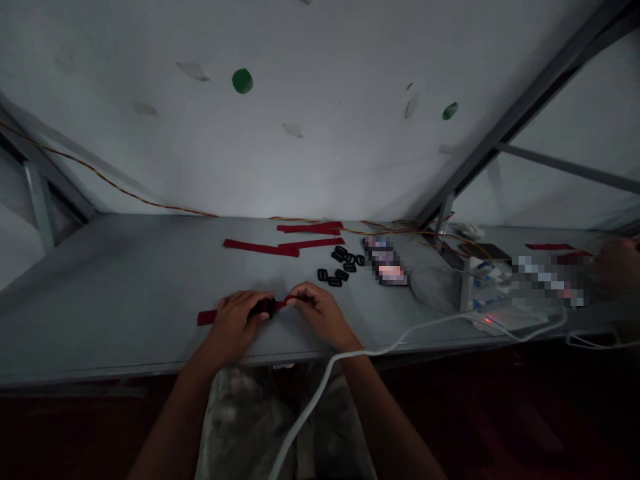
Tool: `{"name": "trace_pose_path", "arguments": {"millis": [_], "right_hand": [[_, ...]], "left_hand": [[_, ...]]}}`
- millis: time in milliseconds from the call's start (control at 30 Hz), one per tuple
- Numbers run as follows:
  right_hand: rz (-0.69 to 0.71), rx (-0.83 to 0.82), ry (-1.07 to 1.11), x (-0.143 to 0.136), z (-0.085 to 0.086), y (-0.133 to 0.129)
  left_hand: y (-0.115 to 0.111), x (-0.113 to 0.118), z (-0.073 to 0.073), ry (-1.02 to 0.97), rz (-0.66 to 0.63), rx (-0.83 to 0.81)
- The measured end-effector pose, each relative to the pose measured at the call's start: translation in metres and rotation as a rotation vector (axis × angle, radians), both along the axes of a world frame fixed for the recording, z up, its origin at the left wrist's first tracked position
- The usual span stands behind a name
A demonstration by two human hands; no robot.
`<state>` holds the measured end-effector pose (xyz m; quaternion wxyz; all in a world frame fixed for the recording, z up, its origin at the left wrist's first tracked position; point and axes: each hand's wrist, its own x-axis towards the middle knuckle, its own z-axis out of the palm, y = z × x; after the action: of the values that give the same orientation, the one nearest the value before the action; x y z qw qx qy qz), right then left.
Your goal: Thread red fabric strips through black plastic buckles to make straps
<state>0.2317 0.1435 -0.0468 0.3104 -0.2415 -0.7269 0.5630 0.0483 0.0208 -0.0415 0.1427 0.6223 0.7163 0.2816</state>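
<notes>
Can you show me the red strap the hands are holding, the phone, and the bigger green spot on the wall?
Red strap [207, 318]: head view, on its end at the picture's left.
Phone [387, 262]: head view, on its pixelated screen.
Bigger green spot [243, 81]: head view, on its middle.

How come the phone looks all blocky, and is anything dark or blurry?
In the head view, the phone is mostly covered by square blocks; the head view is dim, darkest below the table; in the head view, another person's hand at far right looks blurred, the left hand and right hand clearer.
</notes>
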Motion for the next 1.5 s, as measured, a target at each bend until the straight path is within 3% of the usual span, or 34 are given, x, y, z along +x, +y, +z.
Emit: {"name": "trace_pose_path", "arguments": {"millis": [367, 500, 600, 767, 1033, 1500], "right_hand": [[-0.004, -0.063, 0.064, -0.001, -0.001, -0.003], [0.12, -0.094, 0.057, -0.015, 0.004, -0.009], [0.128, -0.086, 0.033, -0.028, 0.005, -0.015], [-0.097, -0.268, 0.034, -0.037, 0.004, -0.023], [-0.017, -0.539, 0.207, -0.056, 0.006, -0.036], [-0.009, -0.685, 0.177, -0.058, 0.004, -0.031]], "left_hand": [[-0.008, -0.008, -0.004, 0.003, -0.065, -0.001], [-0.008, -0.007, -0.009, 0.0, -0.073, 0.063], [-0.008, -0.009, -0.011, -0.112, -0.078, 0.159], [-0.008, -0.009, -0.01, -0.389, 0.003, 0.186], [-0.009, -0.005, -0.004, -0.773, 0.139, 0.296], [-0.012, -0.003, -0.009, -0.502, 0.242, 0.234]]}}
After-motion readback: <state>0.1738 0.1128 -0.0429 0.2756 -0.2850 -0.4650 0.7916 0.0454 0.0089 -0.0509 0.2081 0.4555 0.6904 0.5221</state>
